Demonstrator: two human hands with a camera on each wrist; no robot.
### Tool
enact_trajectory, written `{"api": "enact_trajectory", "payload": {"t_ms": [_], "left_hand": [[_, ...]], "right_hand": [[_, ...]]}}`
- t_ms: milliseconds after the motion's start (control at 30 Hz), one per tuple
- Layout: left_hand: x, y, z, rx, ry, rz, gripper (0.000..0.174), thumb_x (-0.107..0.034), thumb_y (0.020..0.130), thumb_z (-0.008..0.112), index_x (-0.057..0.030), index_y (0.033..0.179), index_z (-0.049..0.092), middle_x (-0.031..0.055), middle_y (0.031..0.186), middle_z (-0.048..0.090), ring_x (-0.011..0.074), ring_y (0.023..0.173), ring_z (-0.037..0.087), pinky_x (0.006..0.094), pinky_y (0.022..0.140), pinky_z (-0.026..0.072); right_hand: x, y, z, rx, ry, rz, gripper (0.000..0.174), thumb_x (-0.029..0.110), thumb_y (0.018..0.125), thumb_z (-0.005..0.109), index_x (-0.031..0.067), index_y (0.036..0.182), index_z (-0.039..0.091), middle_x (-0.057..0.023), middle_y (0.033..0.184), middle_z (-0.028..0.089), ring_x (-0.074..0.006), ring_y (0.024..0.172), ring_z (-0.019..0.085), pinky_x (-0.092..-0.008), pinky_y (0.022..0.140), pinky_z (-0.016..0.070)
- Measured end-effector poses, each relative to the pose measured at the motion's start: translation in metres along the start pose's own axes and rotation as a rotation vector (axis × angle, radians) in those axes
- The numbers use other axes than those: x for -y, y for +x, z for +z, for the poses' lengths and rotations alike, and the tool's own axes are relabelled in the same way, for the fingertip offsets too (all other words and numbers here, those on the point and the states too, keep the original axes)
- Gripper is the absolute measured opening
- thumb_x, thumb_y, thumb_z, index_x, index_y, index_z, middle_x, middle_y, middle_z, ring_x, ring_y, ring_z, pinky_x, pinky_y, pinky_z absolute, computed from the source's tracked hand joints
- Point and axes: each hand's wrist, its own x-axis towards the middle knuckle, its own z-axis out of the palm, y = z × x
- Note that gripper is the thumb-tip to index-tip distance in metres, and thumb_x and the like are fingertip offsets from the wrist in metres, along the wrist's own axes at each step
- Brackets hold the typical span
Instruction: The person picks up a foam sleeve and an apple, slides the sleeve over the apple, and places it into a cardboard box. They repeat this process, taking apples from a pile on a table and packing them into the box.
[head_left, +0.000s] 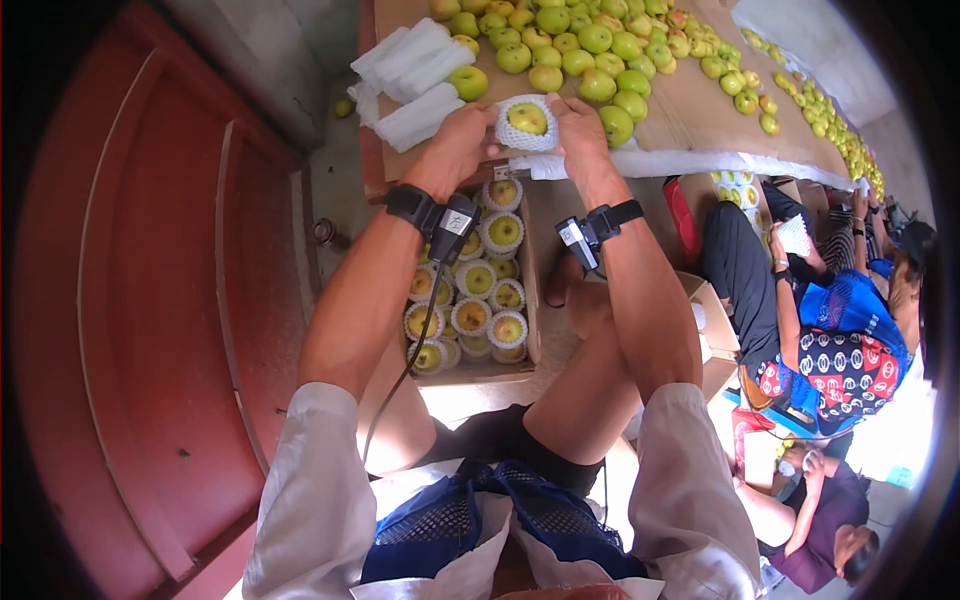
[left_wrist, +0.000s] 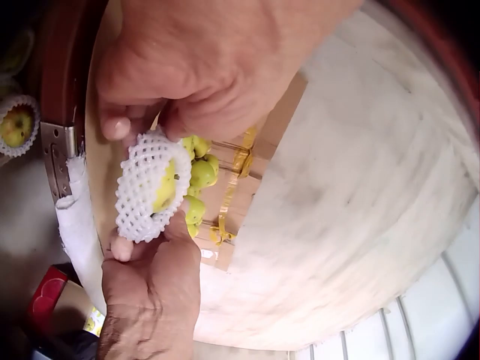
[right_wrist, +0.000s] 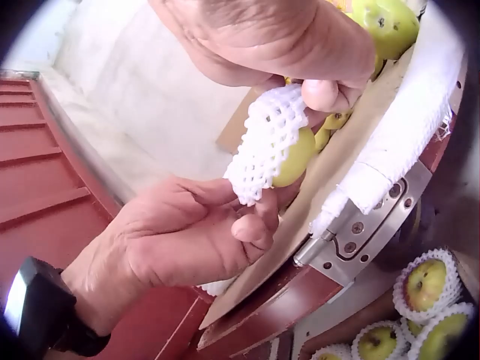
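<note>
Both hands hold one green-yellow apple (head_left: 527, 118) in a white foam net (left_wrist: 144, 187) at the table's near edge. My left hand (head_left: 465, 145) grips the netted apple from the left, fingers at the net's rim. From the right, my right hand (head_left: 583, 135) holds its other side. In the right wrist view, the net (right_wrist: 262, 142) covers one side of the apple (right_wrist: 296, 159), leaving green skin bare; the left hand (right_wrist: 187, 232) pinches below and the right hand (right_wrist: 277, 37) above. Parts of the fingers are hidden behind the net.
Loose apples (head_left: 595, 38) cover much of the cardboard-topped table (head_left: 690, 130). White foam nets (head_left: 415, 115) lie stacked at its left. Below stands a box (head_left: 533, 300) of netted apples (head_left: 473, 317). A red door (head_left: 170, 300) is at left; other people sit at right.
</note>
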Motion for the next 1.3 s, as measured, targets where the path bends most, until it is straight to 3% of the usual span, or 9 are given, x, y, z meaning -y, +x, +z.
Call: {"api": "enact_trajectory", "payload": {"t_ms": [133, 233, 333, 433, 633, 733, 1033, 1233, 1300], "left_hand": [[-0.001, -0.001, 0.003, 0.000, 0.026, 0.016, 0.016, -0.014, 0.104, 0.051, -0.0041, 0.117, 0.053, 0.0061, 0.109, 0.061, 0.0161, 0.085, 0.058, 0.0285, 0.059, 0.0403], [-0.005, -0.006, 0.009, -0.055, 0.094, -0.003, 0.019, -0.015, 0.104, 0.052, -0.0056, 0.121, 0.053, 0.0062, 0.114, 0.062, 0.0172, 0.094, 0.061, 0.0306, 0.068, 0.0477], [-0.011, -0.016, 0.019, -0.113, 0.050, -0.010, 0.022, -0.015, 0.105, 0.051, -0.0069, 0.126, 0.051, 0.0074, 0.122, 0.061, 0.0212, 0.109, 0.062, 0.0372, 0.086, 0.0528], [-0.010, -0.015, 0.019, -0.057, -0.100, 0.000, 0.024, -0.015, 0.106, 0.049, -0.0062, 0.129, 0.049, 0.0091, 0.130, 0.058, 0.0248, 0.121, 0.059, 0.0443, 0.100, 0.0498], [-0.009, -0.012, 0.019, -0.042, -0.174, 0.057, 0.025, -0.014, 0.107, 0.048, -0.0043, 0.130, 0.049, 0.0101, 0.133, 0.057, 0.0255, 0.124, 0.058, 0.0453, 0.101, 0.0482], [-0.008, -0.011, 0.018, -0.026, -0.187, 0.091, 0.024, -0.012, 0.107, 0.047, -0.0033, 0.129, 0.049, 0.0102, 0.133, 0.058, 0.0246, 0.123, 0.058, 0.0435, 0.101, 0.0480], [-0.006, -0.025, 0.035, -0.046, -0.282, 0.183, 0.024, -0.010, 0.106, 0.046, -0.0009, 0.128, 0.051, 0.0105, 0.131, 0.060, 0.0227, 0.120, 0.059, 0.0405, 0.098, 0.0496], [-0.009, -0.031, 0.046, -0.094, -0.271, 0.181, 0.029, -0.013, 0.107, 0.042, -0.0015, 0.132, 0.053, 0.0090, 0.134, 0.059, 0.0224, 0.119, 0.059, 0.0416, 0.098, 0.0500], [-0.007, -0.025, 0.042, -0.195, -0.245, 0.217, 0.030, -0.017, 0.108, 0.042, -0.0017, 0.131, 0.054, 0.0096, 0.132, 0.059, 0.0229, 0.117, 0.060, 0.0426, 0.099, 0.0499]], "right_hand": [[0.003, -0.002, -0.001, 0.004, 0.127, 0.025, 0.031, 0.026, 0.098, 0.067, -0.0040, 0.107, 0.069, -0.0063, 0.091, 0.067, -0.0146, 0.075, 0.058, -0.0307, 0.061, 0.0428], [0.007, -0.002, -0.002, -0.015, 0.148, 0.003, 0.031, 0.025, 0.098, 0.066, -0.0047, 0.108, 0.068, -0.0064, 0.091, 0.067, -0.0141, 0.078, 0.058, -0.0298, 0.064, 0.0443], [0.011, -0.006, -0.001, -0.008, 0.142, -0.083, 0.030, 0.023, 0.098, 0.067, -0.0058, 0.108, 0.067, -0.0066, 0.091, 0.067, -0.0138, 0.082, 0.058, -0.0289, 0.070, 0.0462], [0.018, -0.012, 0.003, -0.035, 0.150, -0.084, 0.030, 0.022, 0.098, 0.067, -0.0068, 0.108, 0.067, -0.0063, 0.093, 0.067, -0.0137, 0.084, 0.058, -0.0283, 0.075, 0.0473], [0.012, -0.008, 0.006, -0.087, 0.088, -0.053, 0.032, 0.022, 0.100, 0.064, -0.0086, 0.110, 0.066, -0.0085, 0.097, 0.069, -0.0144, 0.087, 0.060, -0.0287, 0.078, 0.0485], [-0.002, -0.001, 0.009, -0.166, 0.005, -0.175, 0.031, 0.021, 0.100, 0.063, -0.0085, 0.110, 0.065, -0.0102, 0.100, 0.069, -0.0158, 0.091, 0.062, -0.0292, 0.080, 0.0492], [-0.001, -0.004, 0.026, -0.344, 0.157, -0.404, 0.028, 0.020, 0.104, 0.056, -0.0064, 0.110, 0.063, -0.0122, 0.100, 0.068, -0.0181, 0.092, 0.061, -0.0332, 0.085, 0.0498], [0.008, -0.022, 0.029, -0.285, -0.008, -0.440, 0.031, 0.025, 0.107, 0.050, -0.0031, 0.107, 0.063, -0.0135, 0.099, 0.069, -0.0211, 0.091, 0.062, -0.0351, 0.084, 0.0499], [0.009, -0.027, 0.034, -0.261, -0.069, -0.507, 0.027, 0.022, 0.106, 0.050, -0.0010, 0.106, 0.064, -0.0139, 0.099, 0.068, -0.0243, 0.090, 0.064, -0.0359, 0.083, 0.0501]]}}
